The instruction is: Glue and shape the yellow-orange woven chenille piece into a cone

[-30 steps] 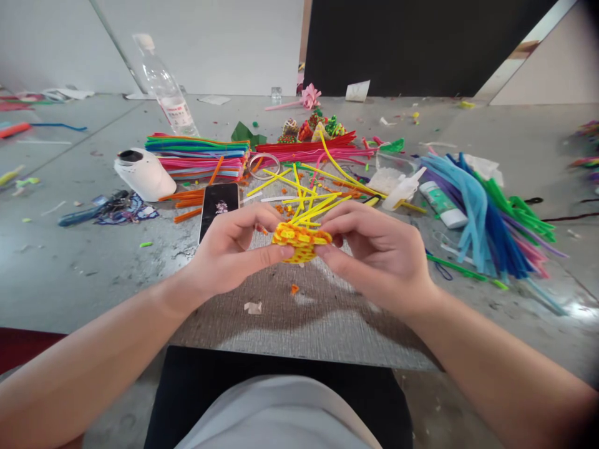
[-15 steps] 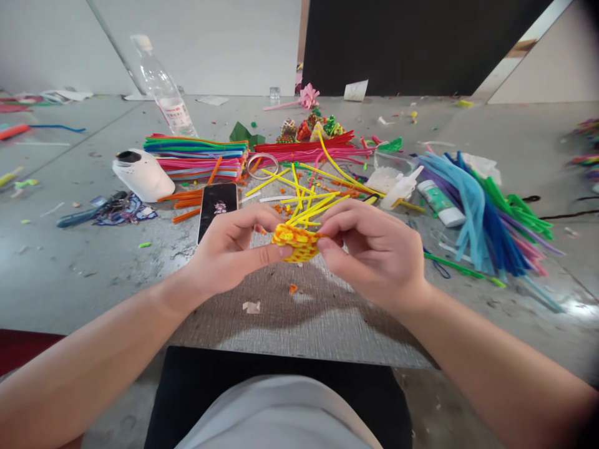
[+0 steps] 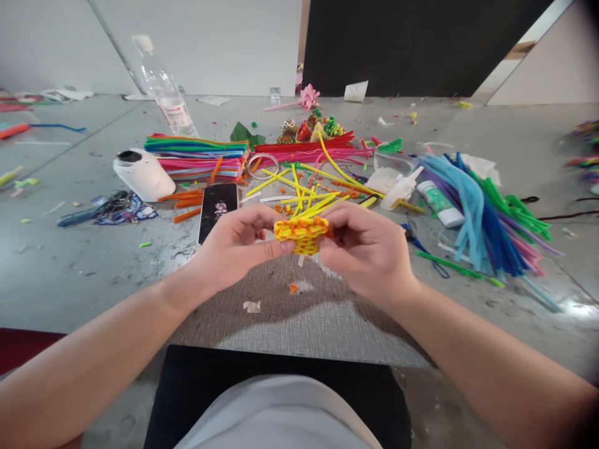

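Observation:
A small woven piece of yellow and orange pipe cleaners (image 3: 304, 236) is held up between both hands over the near part of the table. My left hand (image 3: 241, 243) pinches its left side, thumb in front and fingers behind. On its right edge my right hand (image 3: 367, 249) closes with thumb and fingertips. The fingers behind the piece are partly hidden. Loose yellow pipe cleaners (image 3: 302, 187) lie just beyond it on the table. A phone (image 3: 218, 209) rests face up by my left hand.
Bundled coloured pipe cleaners (image 3: 196, 156) lie at the back left near a white container (image 3: 145, 176) and a clear bottle (image 3: 163, 93). Blue ones (image 3: 486, 212) spread at the right beside a green-white tube (image 3: 440, 202) and a white glue bottle (image 3: 400, 190). Scraps dot the table (image 3: 281, 330).
The woven piece has turned so its thick upper edge sits level and faces me more. My right hand has shifted slightly to the left along its side.

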A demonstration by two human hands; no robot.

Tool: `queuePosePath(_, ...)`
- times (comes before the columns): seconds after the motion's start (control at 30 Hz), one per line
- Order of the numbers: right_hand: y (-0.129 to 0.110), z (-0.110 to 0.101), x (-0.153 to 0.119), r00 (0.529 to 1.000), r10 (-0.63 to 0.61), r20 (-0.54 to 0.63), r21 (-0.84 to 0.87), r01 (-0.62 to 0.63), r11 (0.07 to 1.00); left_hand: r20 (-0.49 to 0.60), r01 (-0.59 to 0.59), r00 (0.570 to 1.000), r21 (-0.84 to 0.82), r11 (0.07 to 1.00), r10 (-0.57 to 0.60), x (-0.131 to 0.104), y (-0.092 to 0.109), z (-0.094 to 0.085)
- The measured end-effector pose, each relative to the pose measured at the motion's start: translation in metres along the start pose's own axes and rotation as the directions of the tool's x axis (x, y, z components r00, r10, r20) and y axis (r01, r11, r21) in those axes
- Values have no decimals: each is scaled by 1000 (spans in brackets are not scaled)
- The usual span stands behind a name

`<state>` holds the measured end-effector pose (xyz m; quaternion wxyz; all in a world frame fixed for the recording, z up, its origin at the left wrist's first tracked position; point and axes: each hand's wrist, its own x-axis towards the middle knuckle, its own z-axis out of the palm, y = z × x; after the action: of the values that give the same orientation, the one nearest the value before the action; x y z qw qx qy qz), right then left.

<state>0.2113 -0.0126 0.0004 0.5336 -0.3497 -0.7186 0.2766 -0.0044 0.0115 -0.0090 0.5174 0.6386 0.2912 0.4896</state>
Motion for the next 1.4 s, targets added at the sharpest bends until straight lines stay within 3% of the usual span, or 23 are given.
queuePosePath(0.2, 4, -3, 1, 993, -96, 62, -42, 99, 994, 17, 63, 998, -195, 979, -61, 2, 3, 3)
queuePosePath(0.47, -3, 0, 1, 991, -102, 81, -146, 113, 983, 8, 88, 996, -149, 985, -88, 1, 1, 2)
queuePosePath(0.83, -4, -3, -1, 988, 61, 144, -31, -57, 998, -41, 181, 982, -111, 977, -186, 0, 7, 2)
queuePosePath(1.07, 1, -13, 4, 966, 244, 91, 126, -254, 959, -89, 182, 978, -55, 982, -187, 3, 6, -2)
queuePosePath(1.17, -2, -12, 7, 953, 292, 79, 45, -296, 954, -73, 195, 979, 20, 981, -193, 2, 5, -4)
queuePosePath(1.27, -2, -18, 13, 963, 269, 35, -106, -264, 959, -101, 188, 978, 56, 981, -182, 3, 5, -6)
queuePosePath(1.33, 2, -32, 20, 969, 238, -70, -264, -248, 932, -124, 177, 978, 47, 983, -170, 4, 5, -7)
queuePosePath(1.4, 13, -53, 28, 961, 160, -224, -493, -254, 832, -125, 166, 979, 19, 986, -162, 5, 5, -8)
